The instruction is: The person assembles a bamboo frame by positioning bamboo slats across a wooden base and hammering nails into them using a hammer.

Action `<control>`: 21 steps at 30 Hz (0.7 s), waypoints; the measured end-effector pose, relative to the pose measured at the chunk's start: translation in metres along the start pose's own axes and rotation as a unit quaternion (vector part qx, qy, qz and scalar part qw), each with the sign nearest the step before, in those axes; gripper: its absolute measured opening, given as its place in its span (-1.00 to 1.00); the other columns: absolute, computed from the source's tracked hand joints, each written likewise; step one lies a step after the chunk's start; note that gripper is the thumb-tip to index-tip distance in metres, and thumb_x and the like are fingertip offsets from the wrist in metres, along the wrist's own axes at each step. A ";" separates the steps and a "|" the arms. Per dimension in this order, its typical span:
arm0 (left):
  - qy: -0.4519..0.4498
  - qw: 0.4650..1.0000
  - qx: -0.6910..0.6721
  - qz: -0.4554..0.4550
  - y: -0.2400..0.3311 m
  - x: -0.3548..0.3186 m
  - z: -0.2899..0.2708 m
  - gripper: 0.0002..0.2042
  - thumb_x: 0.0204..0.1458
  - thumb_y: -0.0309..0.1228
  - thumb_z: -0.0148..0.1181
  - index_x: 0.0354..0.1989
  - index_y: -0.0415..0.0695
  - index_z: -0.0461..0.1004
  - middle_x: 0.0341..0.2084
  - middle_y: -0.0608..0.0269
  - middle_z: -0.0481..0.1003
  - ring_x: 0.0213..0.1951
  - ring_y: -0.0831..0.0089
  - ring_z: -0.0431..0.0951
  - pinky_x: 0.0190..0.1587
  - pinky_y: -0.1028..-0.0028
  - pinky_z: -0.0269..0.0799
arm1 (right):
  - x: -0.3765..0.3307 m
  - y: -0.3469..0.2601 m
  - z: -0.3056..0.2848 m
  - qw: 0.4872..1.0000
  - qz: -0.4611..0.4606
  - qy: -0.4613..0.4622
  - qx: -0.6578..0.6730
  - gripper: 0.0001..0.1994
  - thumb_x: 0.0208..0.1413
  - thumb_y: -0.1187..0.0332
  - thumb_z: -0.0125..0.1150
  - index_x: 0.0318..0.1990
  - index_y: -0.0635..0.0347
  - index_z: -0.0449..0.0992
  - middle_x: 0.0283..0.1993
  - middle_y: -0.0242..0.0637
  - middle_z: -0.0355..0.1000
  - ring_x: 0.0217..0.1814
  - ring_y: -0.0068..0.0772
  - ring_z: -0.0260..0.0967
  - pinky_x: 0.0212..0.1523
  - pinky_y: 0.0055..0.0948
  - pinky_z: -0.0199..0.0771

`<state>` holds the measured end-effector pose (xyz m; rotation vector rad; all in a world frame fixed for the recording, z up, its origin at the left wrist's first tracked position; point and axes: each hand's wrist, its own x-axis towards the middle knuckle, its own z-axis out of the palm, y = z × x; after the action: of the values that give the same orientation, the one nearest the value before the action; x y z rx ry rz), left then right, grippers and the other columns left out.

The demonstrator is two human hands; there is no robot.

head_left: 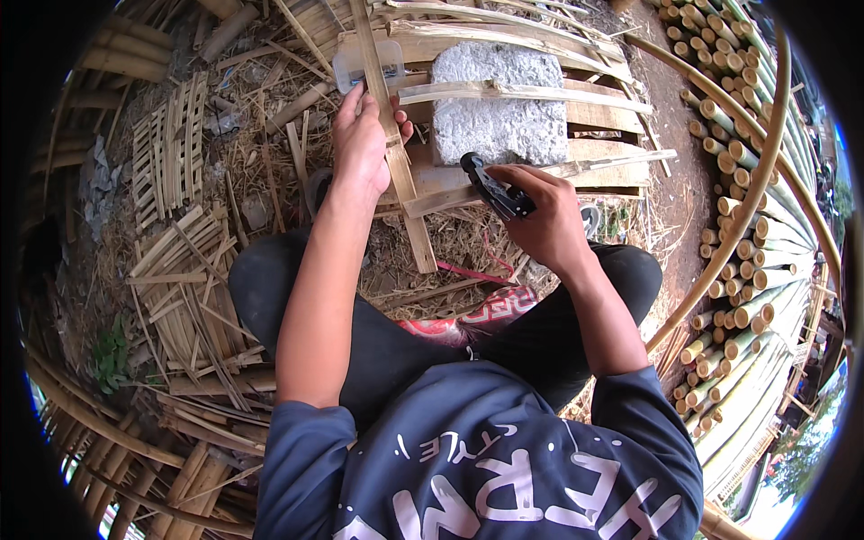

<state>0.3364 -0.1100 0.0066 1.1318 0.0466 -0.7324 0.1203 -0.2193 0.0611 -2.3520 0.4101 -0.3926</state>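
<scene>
My left hand (363,144) is closed around a long, flat bamboo slat (396,166) that runs from the top edge down toward my lap. My right hand (544,211) grips a black hand tool (490,187) with a rounded end; my fingers cover much of it, so its exact kind is unclear. Beside the tool, a cross slat (612,163) reaches from the held slat out to the right. Another thin slat (531,92) lies over a rough grey stone block (499,126), which rests on wider bamboo strips (598,117).
A clear plastic container (391,56) stands partly behind the held slat. Woven bamboo pieces (169,148) and loose offcuts (193,301) lie to my left. Stacked bamboo poles (747,261) fill the right side, with a curved pole (765,171) before them. My crossed legs (270,274) frame the near ground.
</scene>
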 end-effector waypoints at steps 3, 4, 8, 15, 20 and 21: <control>-0.027 0.999 -0.045 -0.004 -0.001 0.003 -0.001 -0.66 0.44 -0.42 -0.22 0.34 -0.08 0.20 -0.20 0.13 0.46 -0.30 0.37 0.53 -0.24 0.22 0.60 | -0.001 0.000 0.001 1.000 -0.003 0.001 0.011 -0.59 -0.11 0.66 0.33 -0.03 0.22 0.64 -0.12 -0.07 0.62 -0.11 -0.04 0.62 -0.12 -0.31 0.59; -0.027 0.999 -0.045 -0.004 -0.003 0.004 -0.001 -0.66 0.44 -0.42 -0.22 0.34 -0.08 0.20 -0.20 0.13 0.46 -0.30 0.37 0.53 -0.24 0.22 0.60 | -0.001 0.000 0.001 1.000 -0.003 0.001 0.011 -0.59 -0.11 0.66 0.33 -0.03 0.22 0.64 -0.12 -0.07 0.62 -0.11 -0.04 0.62 -0.12 -0.31 0.59; -0.040 0.994 -0.103 -0.025 -0.005 0.000 0.007 -0.63 0.39 -0.51 -0.22 0.35 -0.05 0.17 -0.17 0.11 0.45 -0.26 0.36 0.52 -0.13 0.16 0.59 | -0.003 -0.001 0.000 1.000 0.013 -0.011 0.011 -0.53 -0.18 0.71 0.25 -0.01 0.22 0.63 -0.08 -0.08 0.62 -0.06 -0.05 0.61 -0.07 -0.30 0.60; -0.052 0.990 -0.129 -0.036 -0.007 0.000 0.010 -0.66 0.34 -0.59 -0.22 0.25 -0.11 0.22 -0.18 0.09 0.46 -0.24 0.35 0.53 -0.07 0.13 0.58 | -0.003 0.000 -0.001 0.999 0.019 -0.036 0.016 -0.41 -0.28 0.75 0.15 0.04 0.19 0.62 0.01 -0.07 0.60 0.02 -0.07 0.60 0.01 -0.32 0.59; -0.061 0.986 -0.149 -0.051 -0.012 0.008 0.003 -0.79 0.36 -0.56 -0.21 0.05 -0.21 0.33 -0.21 0.09 0.47 -0.25 0.32 0.54 -0.05 0.13 0.56 | -0.004 0.001 0.000 0.999 0.014 -0.043 0.016 -0.39 -0.29 0.74 0.14 0.07 0.19 0.61 0.02 -0.05 0.59 0.03 -0.10 0.60 0.01 -0.32 0.59; -0.068 0.985 -0.147 -0.056 -0.013 0.009 0.002 -0.81 0.36 -0.55 -0.21 0.01 -0.22 0.35 -0.22 0.08 0.48 -0.25 0.31 0.54 -0.05 0.13 0.56 | -0.004 0.001 0.000 0.998 0.025 -0.051 0.016 -0.38 -0.29 0.74 0.14 0.08 0.19 0.61 0.02 -0.04 0.59 0.03 -0.10 0.60 0.01 -0.32 0.59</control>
<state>0.3354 -0.1194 -0.0066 0.8001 0.1017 -0.8708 0.1162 -0.2184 0.0602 -2.3143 0.4103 -0.2532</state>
